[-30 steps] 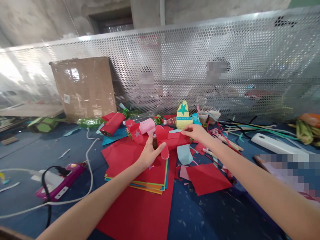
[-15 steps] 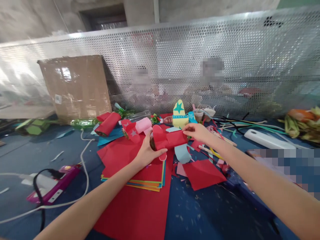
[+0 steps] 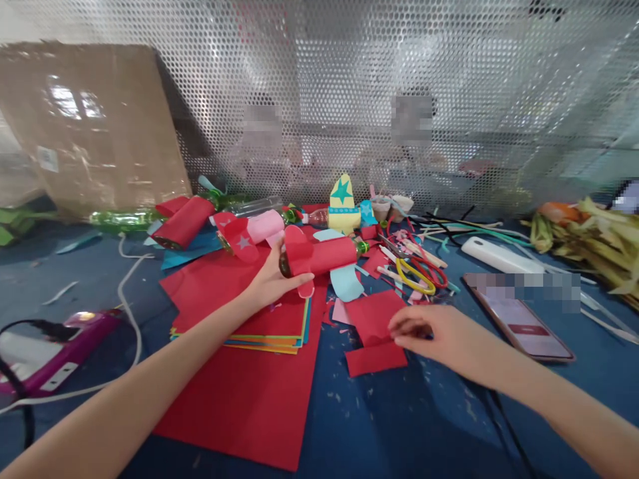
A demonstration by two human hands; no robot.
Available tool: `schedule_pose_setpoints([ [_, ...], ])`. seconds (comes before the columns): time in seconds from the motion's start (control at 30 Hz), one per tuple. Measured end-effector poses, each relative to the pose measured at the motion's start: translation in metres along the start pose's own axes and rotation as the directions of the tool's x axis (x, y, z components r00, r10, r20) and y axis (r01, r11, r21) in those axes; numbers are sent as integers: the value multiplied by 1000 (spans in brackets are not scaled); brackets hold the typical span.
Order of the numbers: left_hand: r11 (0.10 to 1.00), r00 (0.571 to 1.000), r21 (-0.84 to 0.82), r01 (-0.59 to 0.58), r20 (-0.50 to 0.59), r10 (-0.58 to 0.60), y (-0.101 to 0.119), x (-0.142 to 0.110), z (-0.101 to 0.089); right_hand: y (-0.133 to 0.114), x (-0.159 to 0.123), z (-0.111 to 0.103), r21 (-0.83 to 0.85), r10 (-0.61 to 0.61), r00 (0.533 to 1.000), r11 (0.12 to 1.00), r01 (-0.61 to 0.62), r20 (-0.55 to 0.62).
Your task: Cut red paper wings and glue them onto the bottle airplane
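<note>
Wrapped round the base end of a green bottle covered in red paper (image 3: 335, 255), my left hand (image 3: 272, 279) holds it tilted above the paper stack. A rounded red paper piece (image 3: 298, 249) stands out from the bottle near my thumb. The bottle's green neck points right. My right hand (image 3: 424, 329) is over the table with loosely curled fingers, thumb apart, and nothing visible in them. Its fingertips are at the edge of a red paper sheet (image 3: 372, 311) and close to a small red paper strip (image 3: 377, 359). Whether they touch the paper is unclear.
Red sheets (image 3: 234, 399) and a coloured paper stack lie under my left arm. Decorated bottles stand and lie behind, including one with a yellow top (image 3: 343, 199). Scissors (image 3: 417, 276), a phone (image 3: 519, 326), a white glue gun-like tool (image 3: 499, 256) and a purple power strip (image 3: 64, 352) lie around.
My right hand has left the bottle's neck end and come down toward me to the red paper. A red strip now lies there. My left hand still holds the bottle; the view has tilted down.
</note>
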State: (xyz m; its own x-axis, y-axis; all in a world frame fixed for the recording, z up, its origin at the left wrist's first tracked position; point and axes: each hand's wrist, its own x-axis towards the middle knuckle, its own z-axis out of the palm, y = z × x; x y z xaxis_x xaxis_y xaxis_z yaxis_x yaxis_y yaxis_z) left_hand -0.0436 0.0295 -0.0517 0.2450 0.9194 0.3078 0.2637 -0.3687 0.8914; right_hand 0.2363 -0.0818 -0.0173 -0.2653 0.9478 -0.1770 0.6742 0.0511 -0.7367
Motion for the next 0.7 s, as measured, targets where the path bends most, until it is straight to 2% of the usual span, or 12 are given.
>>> schedule_pose_setpoints([
  [0.07, 1000, 1000, 28, 9, 1, -9, 1, 1, -1, 11, -18, 4, -202, -19, 988, 979, -13, -154],
  [0.17, 997, 1000, 74, 15, 6, -15, -2, 2, -4, 37, -41, 4, -494, -144, 905, 866, -80, -400],
  [0.2, 996, 1000, 88, 9, 9, -10, -3, 3, -4, 47, -47, 4, -574, -188, 876, 811, -117, -445],
  [0.27, 994, 1000, 112, -7, 19, 5, -6, 4, -6, 64, -54, 5, -667, -230, 863, 729, -154, -449],
  [0.33, 990, 999, 138, -26, 44, 21, -6, 5, -7, 76, -56, 8, -674, -219, 867, 720, -166, -448],
  [0.4, 988, 994, 152, -40, 102, 25, -6, 5, -11, 82, -55, 9, -626, -184, 870, 762, -168, -457],
  [0.53, 993, 962, 119, -15, 273, -18, -5, 5, -20, 81, -55, 5, -512, -109, 880, 843, -165, -462],
  [0.7, 989, 923, 139, -46, 385, -11, 0, 3, -30, 78, -79, -8, -429, -78, 905, 895, -121, -417],
])
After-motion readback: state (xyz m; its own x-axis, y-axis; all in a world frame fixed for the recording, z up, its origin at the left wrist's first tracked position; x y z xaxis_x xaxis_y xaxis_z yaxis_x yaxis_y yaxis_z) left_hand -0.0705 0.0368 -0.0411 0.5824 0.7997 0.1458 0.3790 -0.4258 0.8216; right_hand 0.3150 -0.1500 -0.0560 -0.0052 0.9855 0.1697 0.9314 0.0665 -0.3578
